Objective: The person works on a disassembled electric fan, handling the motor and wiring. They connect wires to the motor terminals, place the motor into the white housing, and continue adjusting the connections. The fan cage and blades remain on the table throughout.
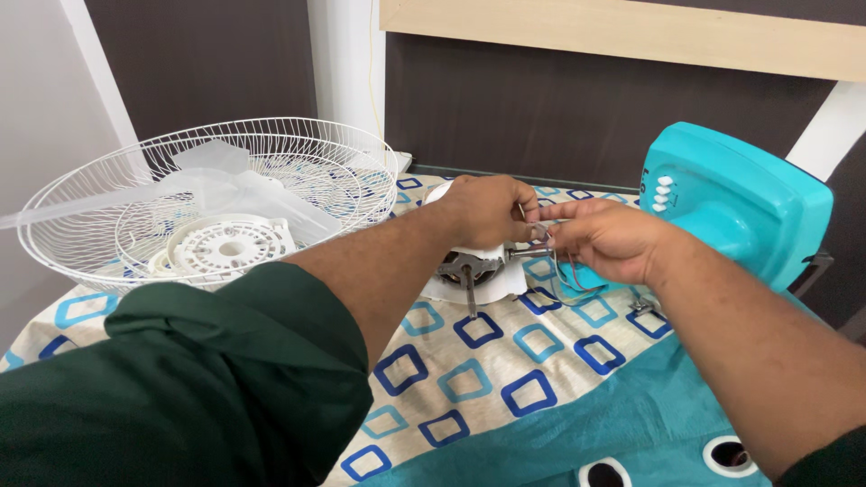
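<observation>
**Both hands on the fan motor**

Your left hand rests over the white-cased fan motor with its bare steel shaft, its grip closed around the top of the housing. Your right hand meets it from the other side – fingers pinched narrow on the thin red and grey wires at the motor's edge. The motor sits on the cloth patterned with blue and teal squares, its shaft pointing toward you. Just beside your right wrist lies the turquoise plastic fan body. Well apart on the left, the white wire fan guards hold the translucent blade – nested together.
</observation>
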